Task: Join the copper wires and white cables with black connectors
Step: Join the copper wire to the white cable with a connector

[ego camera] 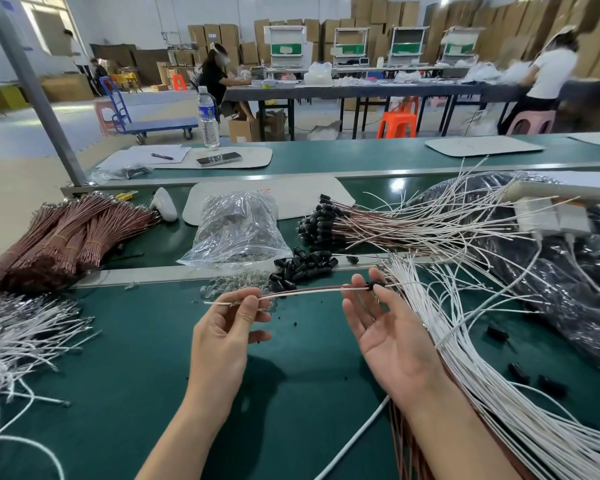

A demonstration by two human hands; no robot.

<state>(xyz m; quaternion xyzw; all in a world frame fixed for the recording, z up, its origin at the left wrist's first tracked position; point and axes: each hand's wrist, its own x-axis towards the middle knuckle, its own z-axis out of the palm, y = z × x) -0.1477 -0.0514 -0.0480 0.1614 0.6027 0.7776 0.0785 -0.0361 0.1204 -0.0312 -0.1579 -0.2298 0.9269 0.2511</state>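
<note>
The left hand [219, 344] pinches a white cable [219, 302] and a copper wire [309, 290] together between thumb and curled fingers [248, 306]. The right hand [392, 337], palm up, nips the black connector [372, 285] on their far end between thumb and forefinger, its other fingers spread. Both hover over the green counter [136, 358], near a heap of loose connectors [302, 268], bundled copper wires [66, 233] and a sheaf of white cables [465, 341]. Cardboard boxes [378, 12] are stacked along the far wall.
</note>
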